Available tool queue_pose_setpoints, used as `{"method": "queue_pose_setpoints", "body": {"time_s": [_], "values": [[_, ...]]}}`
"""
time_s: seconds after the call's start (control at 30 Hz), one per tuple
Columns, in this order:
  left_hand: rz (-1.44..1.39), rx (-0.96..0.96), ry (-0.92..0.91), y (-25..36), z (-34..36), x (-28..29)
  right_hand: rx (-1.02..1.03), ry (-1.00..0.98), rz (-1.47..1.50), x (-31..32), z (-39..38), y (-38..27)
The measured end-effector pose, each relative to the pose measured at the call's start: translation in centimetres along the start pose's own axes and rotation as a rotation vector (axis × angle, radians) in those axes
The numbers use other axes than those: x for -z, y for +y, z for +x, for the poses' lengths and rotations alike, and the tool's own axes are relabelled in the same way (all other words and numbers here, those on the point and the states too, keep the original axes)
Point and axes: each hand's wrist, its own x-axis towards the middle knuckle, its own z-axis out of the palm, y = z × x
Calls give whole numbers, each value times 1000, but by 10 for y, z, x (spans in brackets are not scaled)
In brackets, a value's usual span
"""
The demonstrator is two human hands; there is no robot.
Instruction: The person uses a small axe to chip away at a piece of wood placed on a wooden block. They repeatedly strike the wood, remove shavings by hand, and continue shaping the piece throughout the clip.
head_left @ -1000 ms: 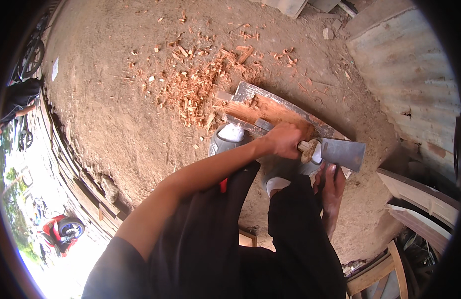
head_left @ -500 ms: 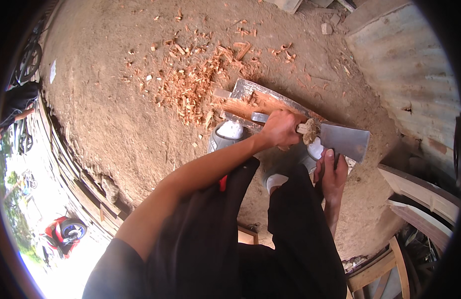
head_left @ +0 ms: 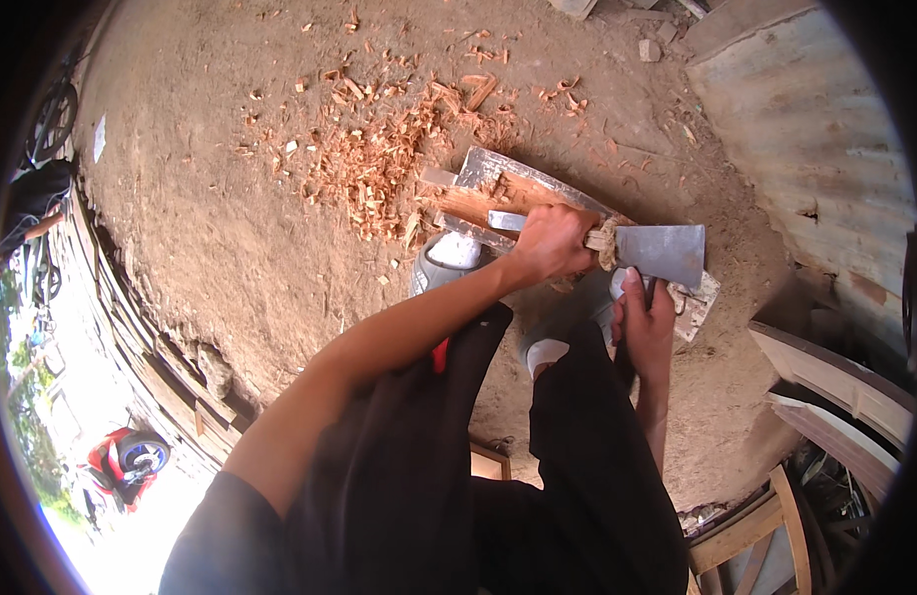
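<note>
My left hand [head_left: 553, 243] grips a cord-bound wooden piece [head_left: 602, 241] of a tool with a broad grey metal blade [head_left: 660, 253]; a narrow grey bar [head_left: 506, 220] pokes out left of the fist. Just below the blade, my right hand [head_left: 642, 322] is closed round a dark, narrow piece, mostly hidden by the fingers. Under the tool lies a hollowed reddish plank [head_left: 473, 203] with weathered, pale edges. My shoes [head_left: 449, 258] stand at its near side.
Wood shavings [head_left: 369, 169] litter the dirt floor [head_left: 221, 198]. Corrugated sheeting [head_left: 805, 159] lines the right side, above wooden boards [head_left: 825, 367] and frames [head_left: 771, 516]. Another person [head_left: 34, 203] is at the far left near a bicycle wheel [head_left: 54, 117]; a red motorbike [head_left: 116, 461] is outside.
Both my hands have moved upward in the view, the left slightly leftward too. The blade has shifted up, and more of the plank's right end shows beneath it.
</note>
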Motion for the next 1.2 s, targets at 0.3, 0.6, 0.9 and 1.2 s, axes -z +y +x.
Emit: {"method": "queue_pose_setpoints", "body": {"time_s": [0.3, 0.6, 0.9, 1.2], "values": [[29, 14, 139, -9, 5, -4, -16, -5, 103, 2, 14, 0], [39, 55, 114, -13, 11, -3, 23, -29, 39, -7, 17, 14], [91, 17, 22, -16, 6, -6, -37, -10, 81, -3, 20, 4], [107, -8, 1, -26, 0, -6, -112, 64, 229, 26, 5, -12]]}}
